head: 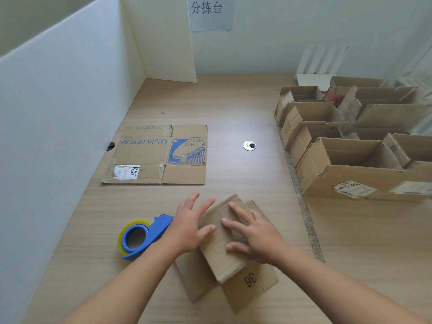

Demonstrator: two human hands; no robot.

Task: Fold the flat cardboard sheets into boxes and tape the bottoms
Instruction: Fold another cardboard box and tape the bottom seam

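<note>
A small brown cardboard box (224, 256) marked "36" lies near the table's front edge, its flaps folded over. My left hand (189, 223) rests on its left flap with fingers spread and straight. My right hand (252, 235) presses flat on the top flap, fingers spread. A blue tape dispenser (145, 235) with a roll of clear tape lies just left of my left wrist. Farther back on the left lies a flat cardboard sheet (159, 155) printed "OSM" in blue, with a torn white label.
Several open folded boxes (350, 146) crowd the table's right side. A round metal grommet (249, 145) sits in the wooden tabletop (233, 108). White partition panels (70, 101) wall the left and back. A paper sign (210, 12) hangs on the back wall.
</note>
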